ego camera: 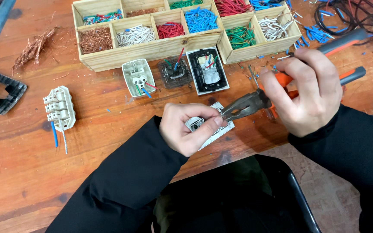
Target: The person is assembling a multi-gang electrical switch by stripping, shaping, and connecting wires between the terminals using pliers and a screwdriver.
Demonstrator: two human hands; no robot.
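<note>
Gripped between thumb and fingers of the left hand (185, 128) is a small white plastic switch module (207, 126), held just in front of the compartmented wooden sorting box (152, 51) of coloured wire offcuts. Orange-and-grey-handled steel pliers (249, 104) are clasped in the right hand (305, 92), their nose touching the module.

I hold a white rectangular plastic socket module (203, 127) in my left hand (186, 127); metal pliers with orange-grey handles (255, 103) in my right hand (301, 92) meet it from the right, before the compartmented wooden tray (152, 51).
</note>
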